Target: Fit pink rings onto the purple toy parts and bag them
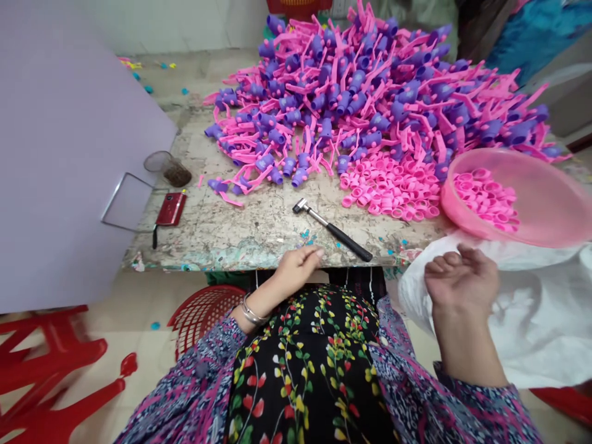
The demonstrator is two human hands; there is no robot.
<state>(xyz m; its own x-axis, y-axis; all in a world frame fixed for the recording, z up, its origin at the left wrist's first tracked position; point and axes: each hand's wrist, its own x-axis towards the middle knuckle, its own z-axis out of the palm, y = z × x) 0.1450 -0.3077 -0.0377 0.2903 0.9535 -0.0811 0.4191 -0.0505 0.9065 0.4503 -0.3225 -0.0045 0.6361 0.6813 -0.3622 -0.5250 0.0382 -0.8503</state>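
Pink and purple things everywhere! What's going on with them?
Nobody is touching the pink and purple pieces; they're heaped on the table. The left hand is at the table's near edge, by a hammer. The right hand is palm up near the pink bowl. I see nothing held. Pink rings lie beside the heap and in the bowl.

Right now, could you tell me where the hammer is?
In the head view, the hammer lies near the table's front edge, just beyond the left hand, left of the pink bowl.
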